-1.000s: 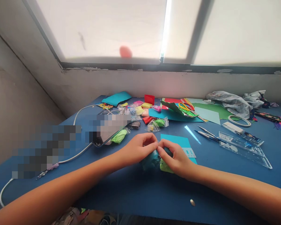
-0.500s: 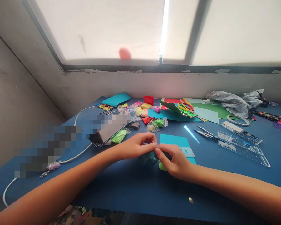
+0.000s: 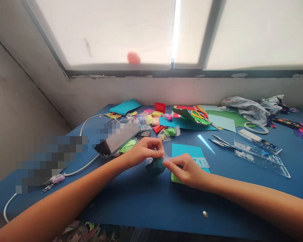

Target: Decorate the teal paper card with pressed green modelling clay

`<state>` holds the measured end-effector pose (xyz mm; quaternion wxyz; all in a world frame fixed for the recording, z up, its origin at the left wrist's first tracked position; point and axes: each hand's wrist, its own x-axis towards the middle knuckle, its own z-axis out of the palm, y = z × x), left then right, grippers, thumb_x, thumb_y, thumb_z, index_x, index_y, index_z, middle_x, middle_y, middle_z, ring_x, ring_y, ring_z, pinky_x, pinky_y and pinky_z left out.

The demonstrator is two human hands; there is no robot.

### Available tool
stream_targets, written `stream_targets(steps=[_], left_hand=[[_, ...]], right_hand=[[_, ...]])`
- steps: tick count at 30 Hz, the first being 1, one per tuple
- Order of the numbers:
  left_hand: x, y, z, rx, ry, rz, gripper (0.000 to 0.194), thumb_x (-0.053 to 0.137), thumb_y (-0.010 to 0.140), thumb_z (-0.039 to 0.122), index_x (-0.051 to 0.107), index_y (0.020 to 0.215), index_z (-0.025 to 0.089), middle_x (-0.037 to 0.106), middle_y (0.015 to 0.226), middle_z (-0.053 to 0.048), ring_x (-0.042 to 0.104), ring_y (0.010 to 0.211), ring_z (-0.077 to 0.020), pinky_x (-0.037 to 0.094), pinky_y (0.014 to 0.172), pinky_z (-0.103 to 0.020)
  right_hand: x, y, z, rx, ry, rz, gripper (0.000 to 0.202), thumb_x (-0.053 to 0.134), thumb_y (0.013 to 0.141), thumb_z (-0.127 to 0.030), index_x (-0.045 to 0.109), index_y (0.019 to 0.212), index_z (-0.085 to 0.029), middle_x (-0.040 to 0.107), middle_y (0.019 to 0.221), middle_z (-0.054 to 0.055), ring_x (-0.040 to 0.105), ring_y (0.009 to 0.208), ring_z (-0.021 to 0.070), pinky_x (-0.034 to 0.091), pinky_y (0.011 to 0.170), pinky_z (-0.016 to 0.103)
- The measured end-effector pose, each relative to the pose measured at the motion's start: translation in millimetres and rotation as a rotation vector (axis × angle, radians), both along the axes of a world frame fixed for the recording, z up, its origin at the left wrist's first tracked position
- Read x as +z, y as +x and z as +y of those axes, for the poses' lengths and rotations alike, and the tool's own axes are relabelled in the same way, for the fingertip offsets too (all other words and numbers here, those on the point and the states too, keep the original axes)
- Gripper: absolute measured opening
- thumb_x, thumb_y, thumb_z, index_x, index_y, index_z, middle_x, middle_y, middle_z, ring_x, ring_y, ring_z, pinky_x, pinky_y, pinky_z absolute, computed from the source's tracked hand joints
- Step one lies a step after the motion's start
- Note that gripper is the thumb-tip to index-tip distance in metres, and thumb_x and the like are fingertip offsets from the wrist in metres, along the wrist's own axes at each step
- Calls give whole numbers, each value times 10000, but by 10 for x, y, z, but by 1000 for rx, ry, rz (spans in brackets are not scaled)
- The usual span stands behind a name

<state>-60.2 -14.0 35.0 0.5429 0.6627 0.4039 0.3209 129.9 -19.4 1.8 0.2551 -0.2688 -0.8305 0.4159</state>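
Lying at the near edge of the blue table [image 3: 141, 205] is a small pale oval [image 3: 205, 214]. Past it, mid-scene, the dark teal packet [image 3: 155, 167] sits below the fingers, its upper edge pinched by the left hand [image 3: 148, 151] and the right hand [image 3: 188, 170]. It looks light, soft and squashable, its thin film probably slippery and easily torn, so that edge seems the best hold. Farther off lie more small packets [image 3: 170, 131].
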Motion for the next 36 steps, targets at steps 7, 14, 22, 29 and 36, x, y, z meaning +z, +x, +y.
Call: stream_targets(steps=[7, 14, 22, 29, 36], left_hand=[[-37, 12, 24, 416, 265, -10, 325, 707, 697, 480, 633, 672, 165, 592, 756, -28, 531, 661, -141, 436, 544, -252], [-240, -77, 225, 623, 373, 133, 437, 605, 791, 404, 619, 1135, 134, 616, 1161, -119, 610, 1020, -242, 563, 816, -366], [-353, 5, 133, 555, 880, 569, 454, 473, 894, 230, 450, 1331, 110, 462, 1374, -198, 421, 1339, -316, 332, 1146, -518], [-384, 62, 1, 271, 1091, 542, 774, 654, 842, 327, 241, 1460, 111, 318, 1509, -256, 273, 1445, -367, 294, 1172, -532], [-367, 98, -111, 338, 1105, 470, 149, 464, 919, 258, 500, 1036, 173, 665, 833, -48, 659, 735, -184, 529, 721, -314]], right_hand=[[10, 38, 148, -174, 81, 73, 603, 310, 890, -726, 319, 563, -219, 282, 551, -40, 259, 526, 100, 244, 497, 265], [-70, 205, 693, -720, 198, -71, 331, 498, 845, -534, 565, 870, -210, 667, 910, 73, 565, 777, 209, 383, 697, 316], [-66, 74, 970, -773, 209, -208, 300, 513, 861, -405, 554, 640, -207, 659, 714, 49, 572, 722, 223, 342, 736, 352], [16, -40, 481, -605, 478, 106, 257, 503, 898, -387, 499, 696, -228, 567, 649, 7, 490, 624, 160, 377, 687, 317], [-71, -138, -17, -283, 626, 203, 164, 499, 929, -161, 548, 787, -228, 634, 671, -39, 518, 597, 116, 400, 678, 291]])
